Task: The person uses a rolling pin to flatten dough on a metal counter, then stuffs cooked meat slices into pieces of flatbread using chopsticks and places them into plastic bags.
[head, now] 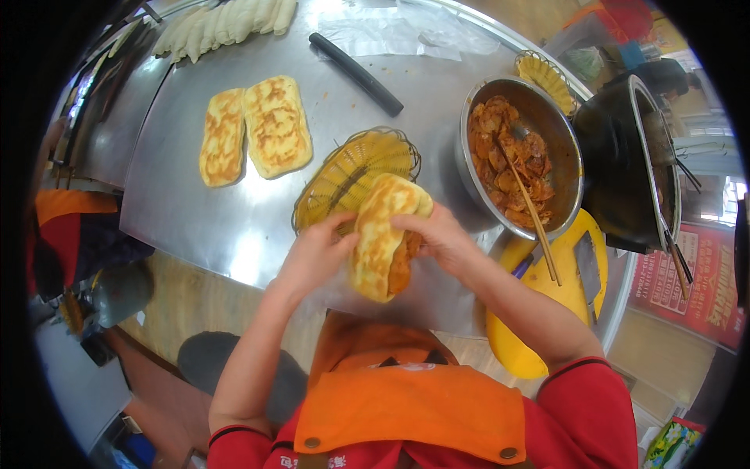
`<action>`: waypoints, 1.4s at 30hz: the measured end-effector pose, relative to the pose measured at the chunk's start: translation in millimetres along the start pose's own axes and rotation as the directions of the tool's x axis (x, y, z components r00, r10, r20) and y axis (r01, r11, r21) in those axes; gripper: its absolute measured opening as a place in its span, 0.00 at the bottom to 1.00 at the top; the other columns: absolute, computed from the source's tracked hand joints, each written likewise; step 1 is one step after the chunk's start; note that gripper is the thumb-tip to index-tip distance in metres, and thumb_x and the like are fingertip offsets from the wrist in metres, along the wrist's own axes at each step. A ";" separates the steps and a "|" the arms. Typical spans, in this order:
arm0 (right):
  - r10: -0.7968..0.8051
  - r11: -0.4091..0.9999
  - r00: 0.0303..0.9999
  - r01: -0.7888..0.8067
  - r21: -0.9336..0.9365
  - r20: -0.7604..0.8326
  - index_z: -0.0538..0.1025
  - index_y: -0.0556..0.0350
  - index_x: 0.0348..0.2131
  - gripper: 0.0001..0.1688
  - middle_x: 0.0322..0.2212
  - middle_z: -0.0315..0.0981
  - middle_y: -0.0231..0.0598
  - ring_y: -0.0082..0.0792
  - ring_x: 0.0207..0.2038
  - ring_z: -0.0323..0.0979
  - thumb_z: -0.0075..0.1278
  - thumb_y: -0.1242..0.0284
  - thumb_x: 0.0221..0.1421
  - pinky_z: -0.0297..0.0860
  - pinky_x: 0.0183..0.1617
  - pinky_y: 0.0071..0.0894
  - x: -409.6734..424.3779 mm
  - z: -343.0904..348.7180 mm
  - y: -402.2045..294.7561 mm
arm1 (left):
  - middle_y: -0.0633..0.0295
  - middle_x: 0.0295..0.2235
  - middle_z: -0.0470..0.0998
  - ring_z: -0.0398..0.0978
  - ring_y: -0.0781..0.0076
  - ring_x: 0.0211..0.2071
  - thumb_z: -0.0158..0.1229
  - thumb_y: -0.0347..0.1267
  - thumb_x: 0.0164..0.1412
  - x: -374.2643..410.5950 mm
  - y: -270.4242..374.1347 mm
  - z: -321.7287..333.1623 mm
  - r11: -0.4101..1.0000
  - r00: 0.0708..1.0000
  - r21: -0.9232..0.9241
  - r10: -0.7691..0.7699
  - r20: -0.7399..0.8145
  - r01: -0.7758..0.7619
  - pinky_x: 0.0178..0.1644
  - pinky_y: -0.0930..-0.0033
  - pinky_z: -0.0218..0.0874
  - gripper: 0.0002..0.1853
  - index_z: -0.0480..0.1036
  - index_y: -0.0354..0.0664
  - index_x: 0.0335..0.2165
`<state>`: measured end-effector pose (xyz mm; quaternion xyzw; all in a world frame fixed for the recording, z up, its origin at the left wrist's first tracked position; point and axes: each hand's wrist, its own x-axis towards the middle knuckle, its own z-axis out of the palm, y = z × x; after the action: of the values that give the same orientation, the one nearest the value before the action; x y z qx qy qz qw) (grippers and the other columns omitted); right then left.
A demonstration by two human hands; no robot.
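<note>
Between my hands is a browned flatbread [378, 234], slit along its right side, with reddish filling [402, 269] showing in the opening. My right hand [436, 237] grips its upper right side, thumb on top and fingers underneath. At its left edge is my left hand [319, 249], thumb and fingers by the bread; its hidden fingertips leave the firmness of its hold unclear. Just beyond the bread lies a yellow woven basket [351, 170], partly covered by it. A steel bowl [463, 140] to the right contains reddish sliced food [498, 123] and a pair of wooden chopsticks [527, 202].
Two flatbreads [278, 126] lie at the left on the steel table [176, 152]. Behind them are several pale dough rolls [234, 23], a black rolling pin [357, 73] and plastic sheeting [398, 29]. A yellow cutting board [515, 346] with a cleaver [587, 269] and a dark pot [609, 158] stand right.
</note>
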<state>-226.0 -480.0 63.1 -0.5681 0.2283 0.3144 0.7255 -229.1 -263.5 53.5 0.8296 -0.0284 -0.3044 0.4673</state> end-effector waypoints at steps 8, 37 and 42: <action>-0.058 0.959 0.998 0.052 0.280 0.011 0.68 0.51 0.48 0.26 0.43 0.72 0.34 0.32 0.45 0.71 0.56 0.69 0.50 0.69 0.49 0.40 -53.1 -55.1 11.6 | 0.70 0.26 0.70 0.56 0.92 0.17 0.47 0.35 0.64 -49.4 56.7 -19.1 0.736 0.963 -0.641 0.058 -0.262 -0.219 0.15 0.88 0.41 0.15 0.70 0.40 0.46; 0.102 0.895 0.917 -0.254 0.367 0.387 0.66 0.60 0.49 0.22 0.45 0.70 0.42 0.36 0.46 0.71 0.50 0.77 0.54 0.69 0.51 0.38 -85.8 -19.4 64.8 | 0.56 0.37 0.74 0.72 0.64 0.38 0.57 0.37 0.53 -78.0 47.9 54.6 0.939 0.973 0.345 0.080 -0.218 0.001 0.43 0.68 0.62 0.19 0.72 0.38 0.42; 0.101 0.902 0.901 -0.262 0.343 0.422 0.66 0.59 0.49 0.23 0.44 0.70 0.42 0.36 0.46 0.71 0.50 0.78 0.53 0.69 0.51 0.39 -79.1 -23.9 72.5 | 0.60 0.35 0.75 0.73 0.67 0.36 0.50 0.36 0.57 -43.9 12.4 36.0 0.983 0.970 -0.163 0.047 -0.240 -0.087 0.40 0.67 0.65 0.11 0.71 0.40 0.34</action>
<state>-332.5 -507.3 62.2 -0.3119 0.1888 0.4377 0.8219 -281.0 -283.3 70.8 0.8149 0.0255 -0.1893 0.5473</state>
